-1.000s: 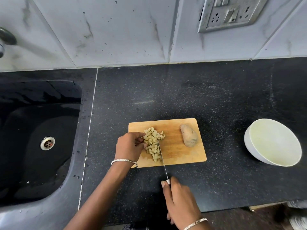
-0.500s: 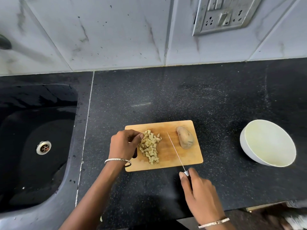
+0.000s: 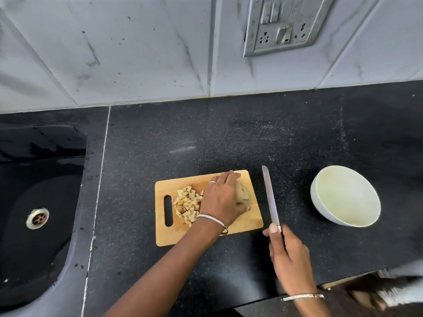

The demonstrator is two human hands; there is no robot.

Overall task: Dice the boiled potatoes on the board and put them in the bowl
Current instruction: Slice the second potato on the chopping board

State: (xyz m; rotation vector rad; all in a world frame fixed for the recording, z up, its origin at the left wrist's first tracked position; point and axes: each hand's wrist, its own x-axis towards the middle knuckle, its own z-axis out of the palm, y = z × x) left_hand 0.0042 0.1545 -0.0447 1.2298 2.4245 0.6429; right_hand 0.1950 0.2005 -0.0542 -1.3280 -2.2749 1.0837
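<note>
A wooden cutting board (image 3: 238,232) lies on the black counter. A heap of diced potato (image 3: 186,203) sits on its left half. My left hand (image 3: 223,197) reaches across the board and closes over the whole boiled potato (image 3: 243,195) at the board's right side, hiding most of it. My right hand (image 3: 289,259) grips the handle of a knife (image 3: 270,197), whose blade points away from me over the counter, just right of the board. An empty white bowl (image 3: 325,209) stands further right.
A black sink (image 3: 34,191) with a metal drain (image 3: 37,218) lies at the left. A tiled wall with a socket plate (image 3: 283,24) rises behind the counter. The counter's front edge runs just below my right hand.
My left hand left the diced heap and moved right onto the whole potato. My right hand carried the knife off the board to the counter on its right.
</note>
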